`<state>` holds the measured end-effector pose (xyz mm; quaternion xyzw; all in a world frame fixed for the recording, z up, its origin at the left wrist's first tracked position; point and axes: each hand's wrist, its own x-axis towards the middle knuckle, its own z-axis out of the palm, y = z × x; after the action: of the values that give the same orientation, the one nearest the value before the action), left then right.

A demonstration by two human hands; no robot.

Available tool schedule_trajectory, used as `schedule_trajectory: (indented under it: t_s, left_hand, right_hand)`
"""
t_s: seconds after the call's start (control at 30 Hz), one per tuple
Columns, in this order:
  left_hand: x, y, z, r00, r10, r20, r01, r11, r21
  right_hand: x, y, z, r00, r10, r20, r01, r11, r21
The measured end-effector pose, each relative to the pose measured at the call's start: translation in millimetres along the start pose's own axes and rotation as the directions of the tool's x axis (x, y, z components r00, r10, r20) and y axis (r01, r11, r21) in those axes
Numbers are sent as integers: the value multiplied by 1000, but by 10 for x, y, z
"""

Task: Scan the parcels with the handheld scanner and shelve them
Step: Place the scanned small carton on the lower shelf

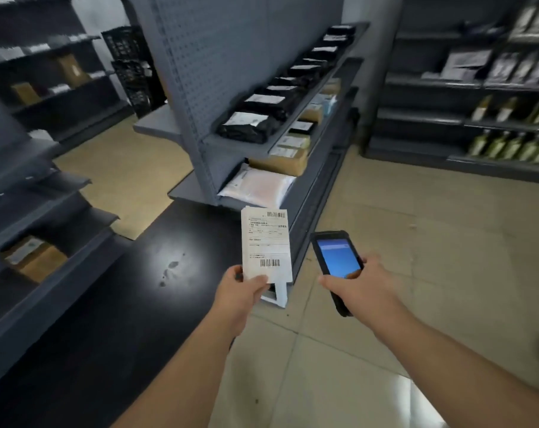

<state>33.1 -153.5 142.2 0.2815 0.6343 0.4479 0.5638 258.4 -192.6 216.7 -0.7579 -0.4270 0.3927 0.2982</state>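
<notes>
Now we hold a small white parcel point(266, 242) upright in our left hand point(242, 293), thumb and fingers pinched on its lower edge, the label with two barcodes facing us. Just right of it, not touching, our right hand point(359, 288) grips the handheld scanner point(336, 261): fingers curled round its body, thumb resting on the lit blue screen. Both hang above the floor, in front of the near end of the grey shelf unit point(200, 88). Its upper shelf carries a row of black bags point(246, 125) with white labels; lower shelves hold a pale padded mailer point(256, 186) and brown boxes point(280, 162). Bottles point(509, 146) line the far right shelves, blurred.
</notes>
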Motion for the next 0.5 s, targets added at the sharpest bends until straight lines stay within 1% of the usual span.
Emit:
schedule_trajectory:
  t_s: [0.2, 0.4, 0.5]
  left_hand:
    - [584, 60, 739, 990, -54, 128, 37, 990, 133]
    - [1471, 323, 1441, 957, -58, 283, 24, 992, 121]
    - [1939, 540, 1788, 935, -66, 348, 4, 984, 176]
  right_hand:
    - [639, 170, -377, 987, 133, -91, -128, 990, 59]
    - [1474, 14, -560, 965, 200, -172, -188, 979, 85]
    - [1878, -155, -703, 949, 221, -224, -207, 975, 87]
